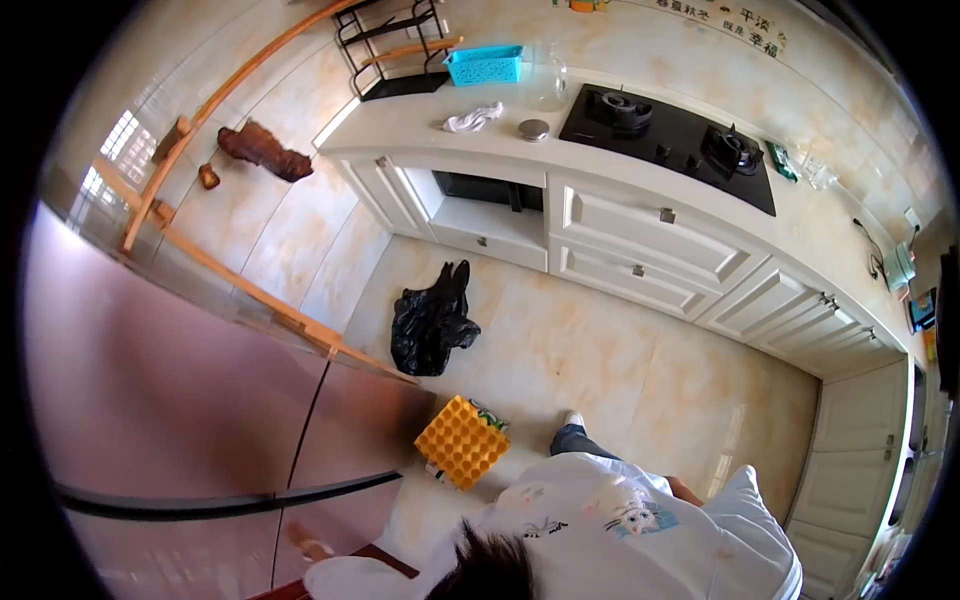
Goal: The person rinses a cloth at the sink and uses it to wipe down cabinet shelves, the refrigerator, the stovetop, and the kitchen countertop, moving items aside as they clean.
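My left hand (308,543) is low at the left, beside the pink refrigerator door (350,425); its fingers are small and blurred, and I cannot make out anything in it. Of my right hand (684,490) only a bit of skin shows past the white shirt, with the fingers hidden. On the floor ahead of me lies a yellow egg tray (462,443), on top of a box or pack with green parts. Beyond it sits a crumpled black plastic bag (428,325).
A white counter (390,130) carries a blue basket (485,65), a cloth (473,118), a glass jar (550,80) and a black gas stove (665,140). White cabinets run below. A wooden rack (250,285) stands left, near dark brown hanging pieces (265,152).
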